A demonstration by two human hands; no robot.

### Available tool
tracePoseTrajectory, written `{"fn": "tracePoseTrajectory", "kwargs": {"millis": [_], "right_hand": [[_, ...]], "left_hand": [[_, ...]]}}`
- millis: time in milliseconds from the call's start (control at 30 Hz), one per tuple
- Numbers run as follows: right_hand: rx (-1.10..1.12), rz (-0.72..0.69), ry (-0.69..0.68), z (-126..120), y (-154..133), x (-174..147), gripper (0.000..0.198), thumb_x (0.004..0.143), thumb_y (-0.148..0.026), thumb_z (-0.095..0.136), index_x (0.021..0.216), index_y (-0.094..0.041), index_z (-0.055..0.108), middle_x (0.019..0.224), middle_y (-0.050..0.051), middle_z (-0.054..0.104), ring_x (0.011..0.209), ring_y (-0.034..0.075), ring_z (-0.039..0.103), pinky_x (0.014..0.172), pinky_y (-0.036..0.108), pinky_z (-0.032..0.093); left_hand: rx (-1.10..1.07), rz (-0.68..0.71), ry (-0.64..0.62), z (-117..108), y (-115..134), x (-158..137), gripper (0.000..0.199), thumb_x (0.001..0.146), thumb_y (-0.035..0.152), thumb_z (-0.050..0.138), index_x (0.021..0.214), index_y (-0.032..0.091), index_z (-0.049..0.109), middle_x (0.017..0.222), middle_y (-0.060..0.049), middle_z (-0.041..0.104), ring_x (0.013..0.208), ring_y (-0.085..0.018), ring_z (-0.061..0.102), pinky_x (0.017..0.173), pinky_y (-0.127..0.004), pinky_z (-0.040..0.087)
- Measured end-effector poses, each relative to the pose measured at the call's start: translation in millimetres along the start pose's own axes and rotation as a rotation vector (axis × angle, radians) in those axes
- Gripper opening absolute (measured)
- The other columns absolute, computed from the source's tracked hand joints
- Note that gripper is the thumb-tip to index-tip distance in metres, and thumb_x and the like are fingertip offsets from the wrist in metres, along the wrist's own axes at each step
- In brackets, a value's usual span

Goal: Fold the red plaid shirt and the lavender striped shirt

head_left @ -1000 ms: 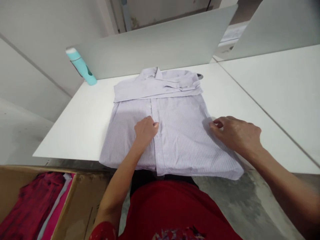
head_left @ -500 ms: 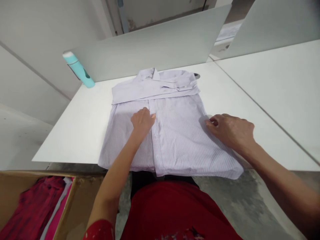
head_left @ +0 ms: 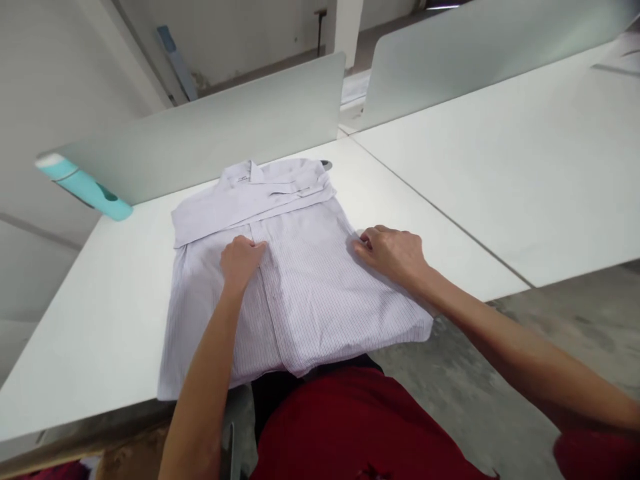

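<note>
Shirt: a pale, finely striped shirt [head_left: 300, 280] lies buttoned-side up on the white table [head_left: 100, 320], sleeves folded across below the collar, its hem hanging over the near edge.
Left hand: the left hand [head_left: 241, 261] rests on the shirt's front just beside the button placket, fingers curled loosely inward, pressing rather than gripping.
Right hand: the right hand [head_left: 393, 253] sits at the shirt's right edge, fingertips bent onto the fabric; whether it pinches the cloth is hard to tell from this angle.
Bottle: a teal bottle [head_left: 85, 190] stands at the table's far left against the grey divider [head_left: 210, 133], well apart from the shirt.
</note>
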State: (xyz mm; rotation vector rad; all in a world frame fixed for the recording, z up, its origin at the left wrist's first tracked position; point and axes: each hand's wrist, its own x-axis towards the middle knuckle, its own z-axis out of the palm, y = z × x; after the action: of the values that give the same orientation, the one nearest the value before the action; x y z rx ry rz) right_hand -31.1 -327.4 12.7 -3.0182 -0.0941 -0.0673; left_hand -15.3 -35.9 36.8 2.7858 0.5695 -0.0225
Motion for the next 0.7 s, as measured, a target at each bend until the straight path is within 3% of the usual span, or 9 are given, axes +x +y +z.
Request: {"fn": "tracePoseTrajectory", "kwargs": {"millis": [167,333,400,533,700], "right_hand": [[0.045,0.009,-0.009,-1,2,1,0.04,0.101,-0.043,0.048,0.109,-0.017,0.076,0.113,0.012,0.075,0.082,0.022,0.065,0.065,0.032,0.032],[0.135,0.017,-0.035,-2,8,7,0.03,0.097,-0.04,0.053,0.104,-0.021,0.075,0.105,0.007,0.077,0.086,0.023,0.066,0.067,0.031,0.035],[0.144,0.028,-0.04,-2,10,9,0.027,0.096,-0.036,0.052,0.103,-0.022,0.075,0.1,0.006,0.077,0.085,0.022,0.066,0.068,0.031,0.036],[0.178,0.08,-0.075,-4,15,12,0.028,0.095,-0.034,0.051,0.101,-0.022,0.076,0.093,0.007,0.075,0.082,0.023,0.065,0.069,0.031,0.04],[0.307,0.097,-0.093,-7,16,21,0.028,0.094,-0.034,0.055,0.104,-0.02,0.077,0.1,0.007,0.077,0.084,0.022,0.067,0.07,0.032,0.044]], "left_hand": [[-0.009,0.005,-0.019,2,5,6,0.026,0.088,0.039,0.059,0.068,0.022,0.061,0.074,-0.005,0.069,0.087,-0.026,0.069,0.077,-0.034,0.045],[-0.211,-0.013,-0.034,3,-6,14,0.024,0.085,0.038,0.064,0.068,0.022,0.061,0.065,0.001,0.056,0.069,-0.018,0.059,0.065,-0.03,0.04],[-0.262,-0.017,-0.013,3,-11,16,0.022,0.085,0.039,0.065,0.071,0.022,0.063,0.066,0.002,0.058,0.069,-0.018,0.06,0.066,-0.03,0.041],[-0.143,0.014,0.013,5,-11,14,0.017,0.087,0.035,0.063,0.076,0.022,0.066,0.073,0.0,0.069,0.078,-0.022,0.067,0.075,-0.034,0.045],[-0.136,0.015,0.005,6,-10,14,0.016,0.09,0.036,0.062,0.083,0.023,0.068,0.084,-0.003,0.074,0.087,-0.024,0.07,0.078,-0.035,0.046]]}}
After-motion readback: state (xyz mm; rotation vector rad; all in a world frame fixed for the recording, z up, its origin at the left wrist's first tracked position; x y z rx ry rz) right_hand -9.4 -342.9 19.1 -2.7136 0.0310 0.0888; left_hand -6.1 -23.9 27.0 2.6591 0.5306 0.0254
